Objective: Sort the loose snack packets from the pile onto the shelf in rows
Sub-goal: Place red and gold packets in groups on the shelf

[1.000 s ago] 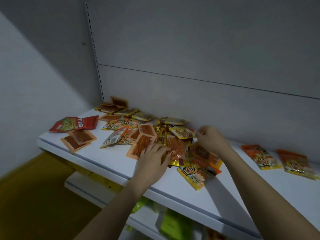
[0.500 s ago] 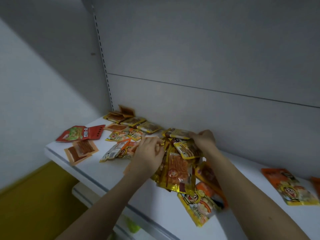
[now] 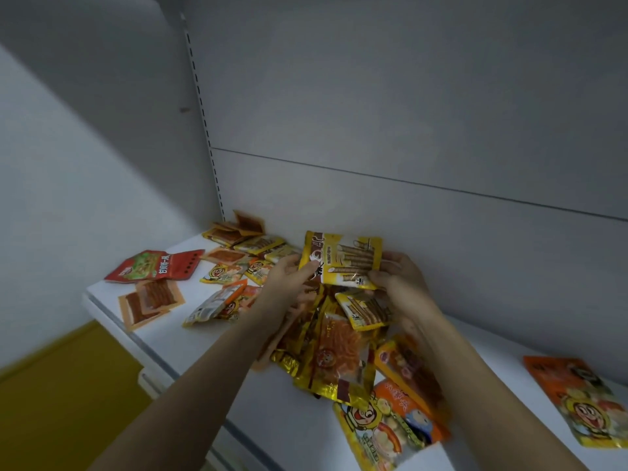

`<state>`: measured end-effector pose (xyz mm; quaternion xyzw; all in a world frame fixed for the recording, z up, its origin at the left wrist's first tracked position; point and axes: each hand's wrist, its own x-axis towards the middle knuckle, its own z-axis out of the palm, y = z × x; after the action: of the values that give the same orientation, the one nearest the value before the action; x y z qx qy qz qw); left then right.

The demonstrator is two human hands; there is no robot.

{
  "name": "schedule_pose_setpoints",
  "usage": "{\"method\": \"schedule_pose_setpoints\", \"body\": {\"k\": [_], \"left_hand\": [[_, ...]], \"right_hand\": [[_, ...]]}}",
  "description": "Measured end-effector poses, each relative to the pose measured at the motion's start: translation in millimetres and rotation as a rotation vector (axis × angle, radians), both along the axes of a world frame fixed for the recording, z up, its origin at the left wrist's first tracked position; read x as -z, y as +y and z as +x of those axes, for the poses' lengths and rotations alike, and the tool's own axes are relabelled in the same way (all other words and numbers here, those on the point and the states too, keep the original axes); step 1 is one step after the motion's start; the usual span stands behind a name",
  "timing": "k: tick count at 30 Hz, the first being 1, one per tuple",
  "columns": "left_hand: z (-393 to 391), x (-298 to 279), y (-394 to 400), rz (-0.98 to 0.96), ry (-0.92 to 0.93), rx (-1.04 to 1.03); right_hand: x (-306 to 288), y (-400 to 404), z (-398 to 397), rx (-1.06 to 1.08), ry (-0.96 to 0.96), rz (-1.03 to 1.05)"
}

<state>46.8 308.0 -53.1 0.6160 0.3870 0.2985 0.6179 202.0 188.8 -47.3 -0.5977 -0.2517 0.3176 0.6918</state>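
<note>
Yellow packet [image 3: 341, 260] now lifted off pile [image 3: 326, 348], pinched between both hands [image 3: 343, 277].

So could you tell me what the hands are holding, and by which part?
A yellow snack packet: left hand pinches its left edge, right hand grips its lower right corner.

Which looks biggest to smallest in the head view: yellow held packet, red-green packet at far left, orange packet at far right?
1. orange packet, though it lies nearest the camera and is partly cut off at the edge, so its lead is unsure.
2-3. yellow packet, held by left hand and right hand, and red-green packet look alike; no ranking.
</note>
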Motion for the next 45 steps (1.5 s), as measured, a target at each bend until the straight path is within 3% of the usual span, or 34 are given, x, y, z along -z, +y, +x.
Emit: {"method": "schedule_pose_setpoints", "body": {"k": [3, 9, 12, 16, 18, 22, 29, 36, 39, 41, 45], "left_hand": [[6.8, -2.9, 6.9, -0.164, -0.205, 0.062], [18.8, 4.8, 7.2, -0.118, -0.356, 0.014], [16.1, 1.8, 12.4, -0.036, -0.414, -0.002], [8.1, -6.1, 35.4, -0.017, -0.403, -0.053], [7.3, -8.6, 41.4, -0.068, -0.361, -0.06], [11.2, -1.7, 47.3, -0.111, -0.313, -0.075], [4.7, 7.7, 50.1, -0.052, -0.188, -0.055], [-9.6, -9.2, 59.0, 0.094, -0.186, -0.002], [-11.4, -14.9, 57.6, 0.006, -0.177, 0.087], [-14.0, -14.1, 58.5, 0.01, -0.175, 0.139], [-40.5, -15.7, 79.1, 0.045, -0.255, 0.042]], "right_hand": [[0.0, -1.7, -7.2, -0.053, 0.065, 0.031], [-1.0, 9.3, -22.2, -0.235, 0.036, -0.073], [-9.2, 14.0, -12.4, -0.25, -0.139, -0.183], [-5.6, 13.5, 23.2, 0.007, -0.545, -0.396], [0.0, 9.2, 32.9, -0.032, -0.714, -0.573], [4.4, 9.2, 33.0, -0.199, -0.808, -0.82], [-2.1, 6.5, 33.1, -0.26, -0.593, -0.657], [-28.2, 10.6, 27.1, -0.096, -0.17, -0.234], [-38.0, 40.6, 2.7, -0.116, -0.186, -0.178], [-42.9, 62.5, -14.4, -0.132, -0.317, -0.194], [-45.6, 104.7, -36.5, -0.18, -0.449, -0.209]]}}
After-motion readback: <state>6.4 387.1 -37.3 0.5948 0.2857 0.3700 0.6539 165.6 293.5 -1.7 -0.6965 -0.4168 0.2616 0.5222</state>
